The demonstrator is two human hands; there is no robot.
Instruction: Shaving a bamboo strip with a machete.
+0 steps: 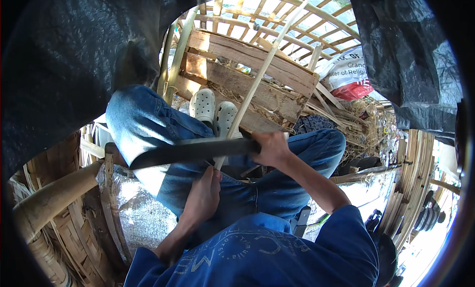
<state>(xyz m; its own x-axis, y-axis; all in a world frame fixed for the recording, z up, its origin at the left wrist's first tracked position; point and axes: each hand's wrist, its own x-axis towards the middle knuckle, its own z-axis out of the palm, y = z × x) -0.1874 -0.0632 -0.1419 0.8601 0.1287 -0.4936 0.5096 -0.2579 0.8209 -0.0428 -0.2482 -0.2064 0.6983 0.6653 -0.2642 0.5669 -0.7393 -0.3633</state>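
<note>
My right hand [273, 149] is closed round the handle of a machete with a long, dark, broad blade [190, 154]. The blade points left across my lap and is a little blurred. My left hand [204, 192] grips the near end of a long, pale bamboo strip [257, 78], just below the blade. From there the strip runs away from me, up past my shoes to the slatted fence. The blade crosses over the strip near my left hand; whether they touch I cannot tell.
A wooden plank crate [247, 57] stands beyond my white clogs [203, 105]. Behind it is a bamboo lattice [292, 15]. A white and red sack [349, 74] lies at the far right, near straw. Bundled bamboo strips [414, 175] stand right; a bamboo pole [57, 200] is left. Black plastic sheeting [74, 54] hangs above.
</note>
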